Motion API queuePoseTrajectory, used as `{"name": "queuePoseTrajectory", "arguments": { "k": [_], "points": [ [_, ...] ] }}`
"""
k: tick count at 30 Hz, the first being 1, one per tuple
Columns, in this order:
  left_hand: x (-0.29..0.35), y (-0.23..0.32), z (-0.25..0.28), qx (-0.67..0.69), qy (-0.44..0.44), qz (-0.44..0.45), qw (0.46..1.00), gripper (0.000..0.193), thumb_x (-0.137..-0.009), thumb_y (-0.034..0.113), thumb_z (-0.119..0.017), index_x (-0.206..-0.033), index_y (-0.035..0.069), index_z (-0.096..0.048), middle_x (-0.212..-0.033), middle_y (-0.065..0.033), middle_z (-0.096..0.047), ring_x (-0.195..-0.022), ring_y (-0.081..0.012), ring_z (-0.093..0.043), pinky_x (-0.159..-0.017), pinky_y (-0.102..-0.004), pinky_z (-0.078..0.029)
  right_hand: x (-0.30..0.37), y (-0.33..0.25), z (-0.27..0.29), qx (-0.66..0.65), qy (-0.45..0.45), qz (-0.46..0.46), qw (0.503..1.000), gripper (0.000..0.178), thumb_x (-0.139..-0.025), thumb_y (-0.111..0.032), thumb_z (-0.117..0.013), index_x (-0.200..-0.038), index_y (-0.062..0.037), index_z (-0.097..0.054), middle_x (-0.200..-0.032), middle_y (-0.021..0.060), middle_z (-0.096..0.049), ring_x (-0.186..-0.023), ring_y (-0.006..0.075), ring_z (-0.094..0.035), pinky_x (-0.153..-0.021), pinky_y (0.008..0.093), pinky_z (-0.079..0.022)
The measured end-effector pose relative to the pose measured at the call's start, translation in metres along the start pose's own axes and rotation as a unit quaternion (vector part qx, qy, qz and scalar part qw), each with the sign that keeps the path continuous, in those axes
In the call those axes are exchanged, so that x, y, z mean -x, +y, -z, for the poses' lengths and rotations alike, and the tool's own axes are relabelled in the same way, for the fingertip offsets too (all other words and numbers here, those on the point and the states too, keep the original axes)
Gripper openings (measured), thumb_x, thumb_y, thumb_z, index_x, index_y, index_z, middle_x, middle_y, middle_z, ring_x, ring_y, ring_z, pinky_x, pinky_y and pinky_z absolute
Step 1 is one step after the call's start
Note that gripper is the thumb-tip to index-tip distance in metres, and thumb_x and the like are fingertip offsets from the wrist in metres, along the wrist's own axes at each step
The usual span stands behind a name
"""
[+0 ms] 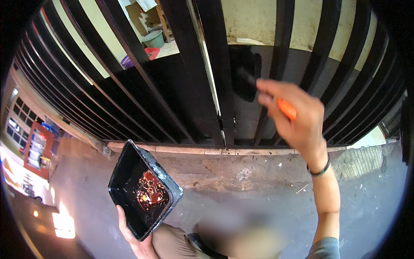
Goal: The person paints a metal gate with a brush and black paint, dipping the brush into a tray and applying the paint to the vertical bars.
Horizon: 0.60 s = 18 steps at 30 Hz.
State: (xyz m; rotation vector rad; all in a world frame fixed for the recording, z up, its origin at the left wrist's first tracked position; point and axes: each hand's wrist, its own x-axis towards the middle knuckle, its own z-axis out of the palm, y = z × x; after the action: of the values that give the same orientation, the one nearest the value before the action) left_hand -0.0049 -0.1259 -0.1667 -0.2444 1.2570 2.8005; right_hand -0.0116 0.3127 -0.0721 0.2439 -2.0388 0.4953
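Note:
My right hand (293,112) is closed around the orange handle (286,108) of a paintbrush. Blurred by motion, the brush's head (246,77) meets the lower panel of a black metal gate (271,64). Around it spreads a darker, wet-looking black patch (243,88) with an uneven outline, beside the gate's centre gap. Lower left, my left hand (134,241) grips a black square paint container (161,172) by its near side, thumb along the outside wall and the other fingers mostly hidden. The container is tilted, showing glossy dark liquid with reddish and whitish reflections inside.
Tall black bars rise from the gate panel on both sides. Through them show a green tub (154,39), a red basin (152,53) and a purple basket (127,62). A tiled sill (207,151) runs under the gate, above rough concrete floor (241,181). My bent knee is near the container.

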Motion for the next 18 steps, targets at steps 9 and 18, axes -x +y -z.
{"name": "queuePoseTrajectory", "arguments": {
  "k": [9, 18],
  "points": [
    [-0.001, 0.001, -0.008, 0.032, -0.019, 0.020, 0.999, 0.054, -0.108, 0.043, -0.058, -0.147, 0.005, -0.058, -0.143, -0.0154, -0.065, -0.126, -0.0339, -0.064, -0.110, -0.0540, -0.050, -0.011, 0.022, -0.008, 0.131, 0.036, 0.173, 0.976, 0.035, -0.087, -0.011, -0.084, -0.120, -0.0049, -0.075, -0.106, 0.0145, -0.078, -0.084, 0.0259, -0.078, -0.067, 0.0320, -0.063],
    [-0.001, 0.003, -0.001, 0.035, 0.003, 0.016, 0.999, 0.054, -0.109, 0.042, -0.057, -0.148, 0.006, -0.057, -0.146, -0.0153, -0.063, -0.127, -0.0338, -0.064, -0.110, -0.0542, -0.051, -0.007, 0.007, -0.004, 0.040, 0.023, 0.040, 0.998, 0.029, -0.087, -0.004, -0.082, -0.116, -0.0031, -0.077, -0.107, 0.0134, -0.078, -0.090, 0.0280, -0.078, -0.075, 0.0335, -0.062]
  ]
}}
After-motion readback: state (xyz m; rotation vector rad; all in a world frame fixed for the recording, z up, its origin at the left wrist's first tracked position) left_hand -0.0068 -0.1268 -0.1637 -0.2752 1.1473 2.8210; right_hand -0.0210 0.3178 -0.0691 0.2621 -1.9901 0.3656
